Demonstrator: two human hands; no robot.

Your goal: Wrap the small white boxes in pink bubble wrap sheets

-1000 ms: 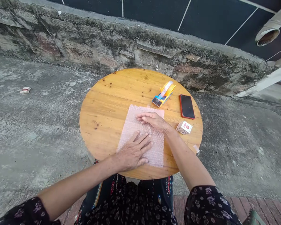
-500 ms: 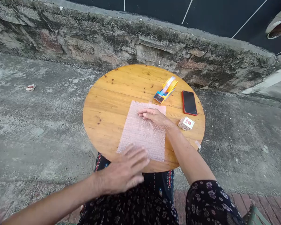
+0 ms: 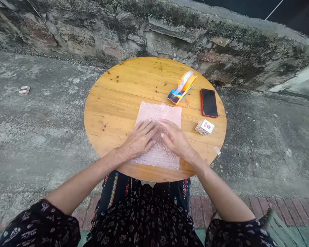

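A pinkish sheet of bubble wrap [image 3: 159, 159] lies flat near the front of the round wooden table [image 3: 113, 113]. My left hand [image 3: 140, 139] rests on its left part, fingers stretched out and palm down. On the right part, my right hand [image 3: 176, 140] lies with fingers extended, slightly blurred, its fingertips close to those of the left. Neither hand grips anything. Just beyond the sheet's far edge stands a yellow and blue tape dispenser [image 3: 182, 87] with a roll of clear tape. To the right of the sheet sits a small white box [image 3: 205, 127].
A phone in a red case [image 3: 209, 103] lies at the table's right side. A bit of tape [image 3: 217, 151] sticks to the right edge. Behind the table runs a rough stone wall [image 3: 105, 37]. A crumpled packet [image 3: 24, 90] is on the concrete ground at left.
My left hand has moved forward from the table's front edge onto the bubble wrap. My right hand has shifted slightly right and turned its fingers more forward. The view has tilted down.
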